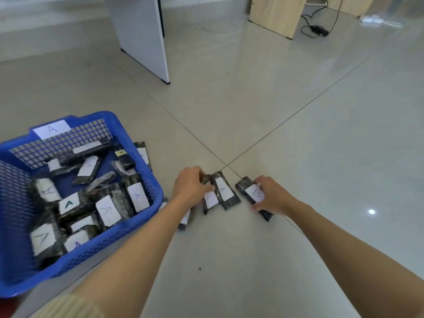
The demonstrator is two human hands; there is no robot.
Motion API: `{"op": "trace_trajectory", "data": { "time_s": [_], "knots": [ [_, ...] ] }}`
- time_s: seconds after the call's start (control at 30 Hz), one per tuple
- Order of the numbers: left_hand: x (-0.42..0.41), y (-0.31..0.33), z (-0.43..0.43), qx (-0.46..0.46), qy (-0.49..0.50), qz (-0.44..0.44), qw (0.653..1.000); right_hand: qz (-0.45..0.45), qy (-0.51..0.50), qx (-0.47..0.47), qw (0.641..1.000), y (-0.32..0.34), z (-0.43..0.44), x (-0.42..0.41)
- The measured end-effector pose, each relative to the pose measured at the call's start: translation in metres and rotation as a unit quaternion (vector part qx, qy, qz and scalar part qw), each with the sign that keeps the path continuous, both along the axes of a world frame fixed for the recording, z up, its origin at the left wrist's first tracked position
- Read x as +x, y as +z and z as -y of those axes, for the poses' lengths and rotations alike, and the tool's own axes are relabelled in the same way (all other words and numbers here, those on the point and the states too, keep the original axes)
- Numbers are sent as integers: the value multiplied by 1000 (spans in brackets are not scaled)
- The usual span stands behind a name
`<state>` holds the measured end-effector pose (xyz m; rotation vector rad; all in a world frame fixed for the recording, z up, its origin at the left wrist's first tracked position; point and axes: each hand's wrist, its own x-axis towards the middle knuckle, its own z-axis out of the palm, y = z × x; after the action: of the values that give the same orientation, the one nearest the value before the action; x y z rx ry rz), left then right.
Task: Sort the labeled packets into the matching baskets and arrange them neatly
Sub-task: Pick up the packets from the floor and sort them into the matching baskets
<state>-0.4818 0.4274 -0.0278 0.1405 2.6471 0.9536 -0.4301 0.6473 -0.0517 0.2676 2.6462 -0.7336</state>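
A blue plastic basket [151, 180] with an "A" label on its far rim stands on the floor at the left, holding several dark packets with white "A" labels. On the floor to its right lie two overlapping dark packets; the right one [226, 190] shows an "A". My left hand [191, 184] grips the left packet [210, 199] of the pair. My right hand [269, 195] holds a dark packet labelled "B" [255, 194] against the floor. Another packet [185, 220] lies partly hidden under my left forearm. One more packet [143, 154] sits behind the basket's right wall.
The floor is pale glossy tile. A white desk panel [144, 37] stands at the back centre, a wooden cabinet [275, 14] at the back right with a black cable and adapter [317, 29] beside it.
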Motion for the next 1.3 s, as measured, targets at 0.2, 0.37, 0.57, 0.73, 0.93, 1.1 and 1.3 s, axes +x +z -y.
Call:
{"op": "trace_trajectory", "data": {
  "time_s": [0.2,0.37,0.57,0.73,0.93,1.1,1.3],
  "knots": [
    [7,49,48,176,192,-99,960,-127,-81,-72,986,49,46,-25],
    [42,73,162,173,369,-171,897,-199,44,-110,973,92,173,-47],
    [92,79,337,109,533,-207,813,-215,200,-148,944,113,337,-44],
    [128,59,456,70,544,-189,814,-205,257,-170,929,92,443,-37],
    [107,33,527,51,451,-124,882,-211,220,-227,925,61,521,-34],
    [69,23,532,-133,200,-127,962,-233,199,-267,914,42,552,-32],
    [109,13,551,-340,356,-241,836,-244,188,-270,912,37,579,-26]
  ]
}}
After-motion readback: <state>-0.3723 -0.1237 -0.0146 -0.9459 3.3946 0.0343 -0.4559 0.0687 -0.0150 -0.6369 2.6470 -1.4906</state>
